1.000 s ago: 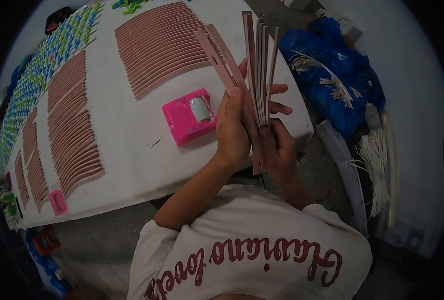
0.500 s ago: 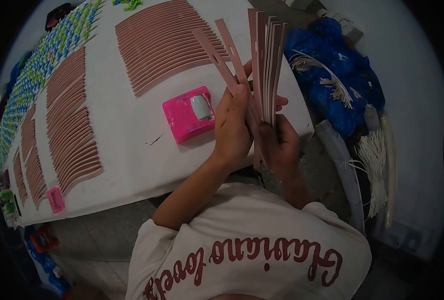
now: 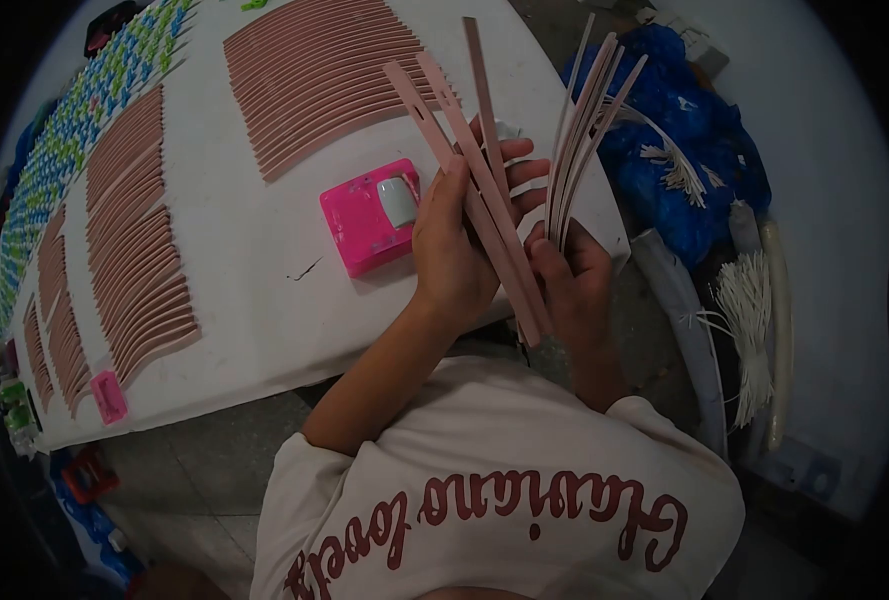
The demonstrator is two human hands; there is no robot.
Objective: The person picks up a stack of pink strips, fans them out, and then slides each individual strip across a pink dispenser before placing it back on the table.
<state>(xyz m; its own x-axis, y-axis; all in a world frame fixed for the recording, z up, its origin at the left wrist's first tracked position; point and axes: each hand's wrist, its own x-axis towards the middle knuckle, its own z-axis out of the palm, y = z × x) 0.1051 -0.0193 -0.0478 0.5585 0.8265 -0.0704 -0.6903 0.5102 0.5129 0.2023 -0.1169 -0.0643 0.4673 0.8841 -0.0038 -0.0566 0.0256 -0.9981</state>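
Note:
My left hand (image 3: 451,250) is closed around a few long, flat pink strips (image 3: 491,225), its thumb pressed on top and the other fingers behind them. A slot shows near the upper end of one strip. Beside it, my right hand (image 3: 576,280) grips the lower end of a fanned bundle of similar thin strips (image 3: 576,150), seen mostly on edge. The two groups are apart at the top. Just left of my left hand, a pink square box (image 3: 349,235) with a pale, rounded block (image 3: 397,203) in it sits on the white table (image 3: 264,300).
Rows of pink strips (image 3: 324,80) lie side by side on the table, with more rows (image 3: 144,280) at left. Blue and green pieces (image 3: 94,120) cover the far left. A small pink tray (image 3: 109,397) is near the edge. Right: blue plastic bags (image 3: 684,150) and white cord bundles (image 3: 744,330).
The strips that stood together between my hands have split. My right hand has drawn its bundle away to the right, while my left hand keeps a few strips.

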